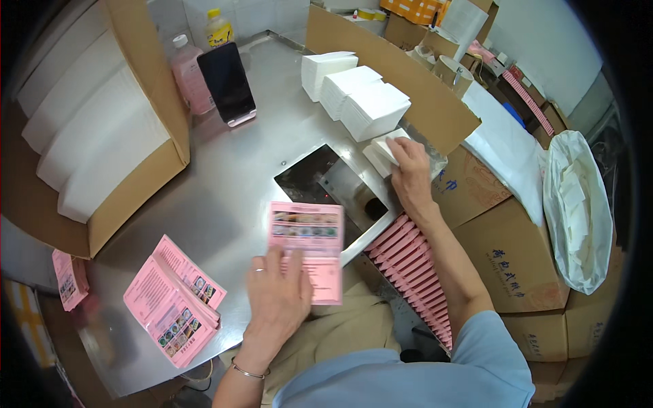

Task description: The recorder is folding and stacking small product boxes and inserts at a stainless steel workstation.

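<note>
My left hand (277, 294) holds a pink printed wrapper (307, 234), its fingers across the lower half. The wrapper lies at the front of a rectangular cut-out (333, 178) in the metal table, overlapping its near corner. At the far right edge, my right hand (411, 166) closes on a small pile of white folded tissues (382, 155), fingertips and thumb at the upper layers. Behind it stand several taller stacks of white tissues (371, 112). On the left of the table lies a pile of pink printed wrappers (173, 306).
An open cardboard box of white tissues (109, 136) leans at the left. Behind are a phone on a stand (228, 85), a pink bottle (190, 75) and a yellow-capped bottle (218, 28). A row of pink packets (415, 282), cartons (513, 265) and a white bag (578, 217) are right.
</note>
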The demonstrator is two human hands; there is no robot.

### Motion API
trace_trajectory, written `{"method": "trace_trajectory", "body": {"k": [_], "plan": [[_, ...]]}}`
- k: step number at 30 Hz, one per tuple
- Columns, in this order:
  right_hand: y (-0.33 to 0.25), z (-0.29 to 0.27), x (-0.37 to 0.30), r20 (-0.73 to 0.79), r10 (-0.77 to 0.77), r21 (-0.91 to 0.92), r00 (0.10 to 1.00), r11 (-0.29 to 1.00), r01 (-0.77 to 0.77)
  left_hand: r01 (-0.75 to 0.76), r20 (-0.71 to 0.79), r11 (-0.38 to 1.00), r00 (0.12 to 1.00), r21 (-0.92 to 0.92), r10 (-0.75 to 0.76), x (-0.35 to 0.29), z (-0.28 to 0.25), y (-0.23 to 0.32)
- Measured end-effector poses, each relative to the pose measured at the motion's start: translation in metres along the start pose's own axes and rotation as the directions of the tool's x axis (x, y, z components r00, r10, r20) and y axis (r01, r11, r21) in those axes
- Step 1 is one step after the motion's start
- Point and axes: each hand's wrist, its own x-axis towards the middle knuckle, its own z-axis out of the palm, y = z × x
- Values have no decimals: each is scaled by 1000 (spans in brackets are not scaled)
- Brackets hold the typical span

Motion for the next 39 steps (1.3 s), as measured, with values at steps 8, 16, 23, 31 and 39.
{"method": "trace_trajectory", "body": {"k": [8,16,23,31,39], "plan": [[-155,-22,-65,11,-606,466,795,707,532,71,85,986,995,-150,-59,2,-22,-9],[-85,58,-4,502,-112,432,858,892,-137,83,112,942,993,-326,-48,-13,-38,-9],[-68,-3,5,87,-84,-186,993,978,99,425,-337,883,876,199,-346,-87,-95,-65],[0,18,-1,-1,-8,-177,1000,984,8,418,-126,886,886,-199,-446,-73,-98,-81],[-55,-5,-12,-19,-190,251,982,949,189,-32,-8,985,999,-167,31,3,1,8]]}}
